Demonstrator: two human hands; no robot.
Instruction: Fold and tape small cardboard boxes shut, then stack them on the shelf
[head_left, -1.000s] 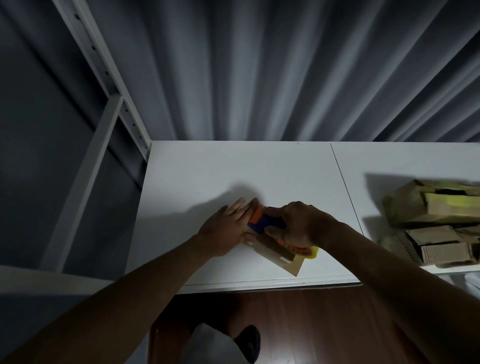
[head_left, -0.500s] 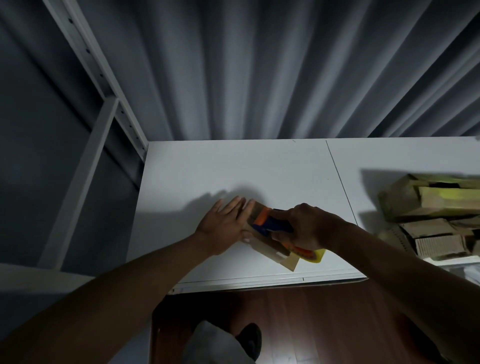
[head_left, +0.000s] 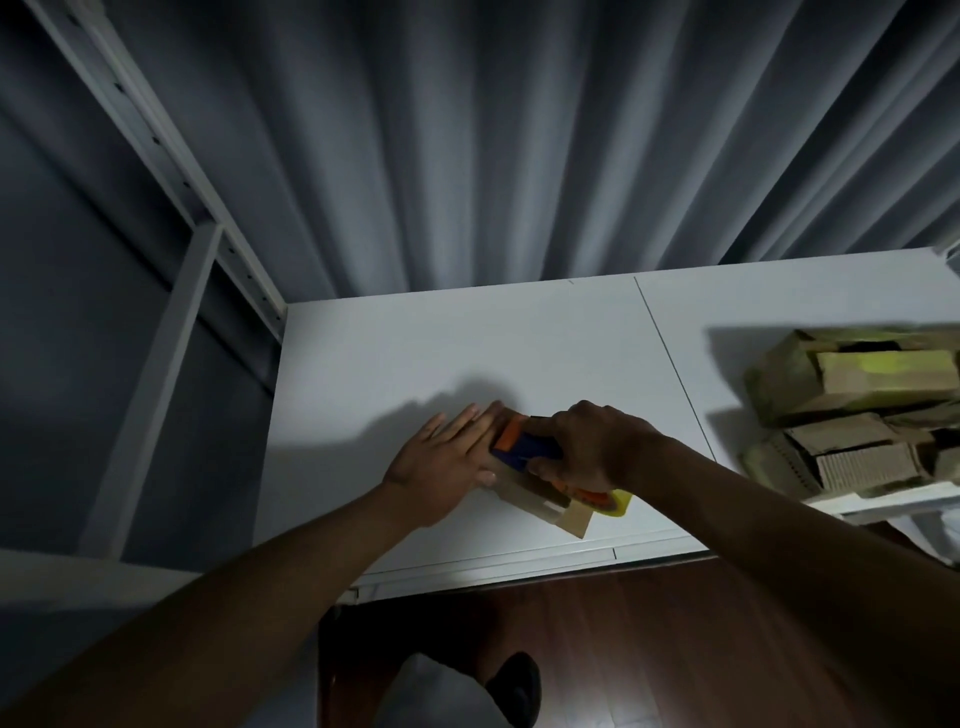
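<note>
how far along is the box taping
Done: several cardboard boxes already sit piled at the right of the shelf. In hand: left hand presses one box flat; right hand grips the tape dispenser on it. Left: finishing the tape and stacking it.

small brown cardboard box (head_left: 545, 501) lying flat near white shelf (head_left: 467, 343) front edge, blue-orange tape dispenser (head_left: 524, 447) on top

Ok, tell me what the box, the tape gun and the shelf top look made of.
Box: plain brown cardboard, matte, with a cut edge showing at its near corner.
Tape gun, gripped by the right hand: probably moulded plastic, smooth blue and orange; its yellowish roll looks like glossy film tape.
Shelf top: flat, white and matte, with a seam between panels; painted metal or laminate, unclear which.
</note>
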